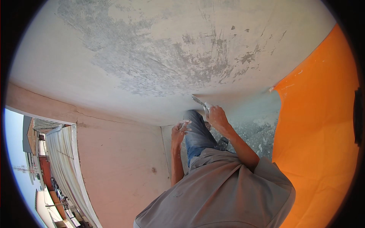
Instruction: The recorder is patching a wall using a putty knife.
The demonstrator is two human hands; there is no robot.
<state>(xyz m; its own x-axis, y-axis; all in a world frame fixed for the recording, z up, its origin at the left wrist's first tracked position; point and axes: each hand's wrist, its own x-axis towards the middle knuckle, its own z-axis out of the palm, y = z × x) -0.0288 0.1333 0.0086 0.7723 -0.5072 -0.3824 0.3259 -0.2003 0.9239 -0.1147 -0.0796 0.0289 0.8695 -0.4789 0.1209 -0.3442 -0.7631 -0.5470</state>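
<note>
My right hand [216, 116] is closed round the handle of a putty knife [198, 100], whose blade is close to the wall [228, 89]; whether it touches I cannot tell. Grey, scraped-looking patches [167, 57] spread over the pale wall above the knife. To the left, my left hand [180, 131] is held in front of my jeans with its fingers curled together. Whitish smears show on those fingers, and what lies in them, if anything, is too small to make out.
An orange sheet [315, 133] hangs along the right side. On the left, a pinkish wall [121, 152] with a thin crack meets a window opening with a striped curtain [61, 148]. White spatters mark the floor [251, 135] by my feet.
</note>
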